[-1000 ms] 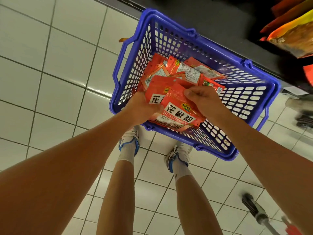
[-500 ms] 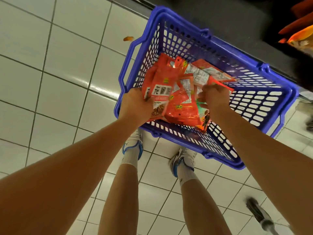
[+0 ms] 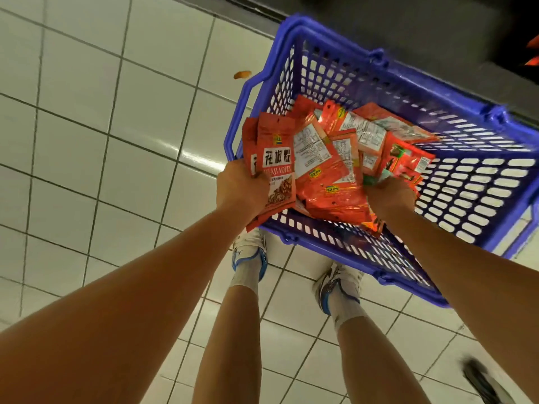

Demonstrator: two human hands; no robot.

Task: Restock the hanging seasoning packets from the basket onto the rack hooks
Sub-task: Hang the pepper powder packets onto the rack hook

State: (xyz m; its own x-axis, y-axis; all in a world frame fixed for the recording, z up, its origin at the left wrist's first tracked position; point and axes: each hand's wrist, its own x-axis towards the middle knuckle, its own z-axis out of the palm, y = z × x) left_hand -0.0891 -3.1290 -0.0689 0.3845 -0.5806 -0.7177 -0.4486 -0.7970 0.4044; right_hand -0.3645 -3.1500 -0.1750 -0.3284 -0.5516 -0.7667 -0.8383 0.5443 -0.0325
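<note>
Both hands reach into a blue plastic basket (image 3: 472, 182) standing on the white tiled floor (image 3: 87, 141). The left hand (image 3: 239, 189) grips a few red seasoning packets (image 3: 275, 167) upright, fingers curled round them; the front one reads "花椒粉" over "HUAJIAOFEN". The right hand (image 3: 389, 193) clutches a bunch from the loose heap of red packets (image 3: 344, 158), several showing white back labels too blurred to read.

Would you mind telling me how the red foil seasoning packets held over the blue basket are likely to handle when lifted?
The red foil seasoning packets in the left hand look thin and bend at the edges, so probably floppy and light. Their glossy film suggests they may slide apart when fanned.
</note>
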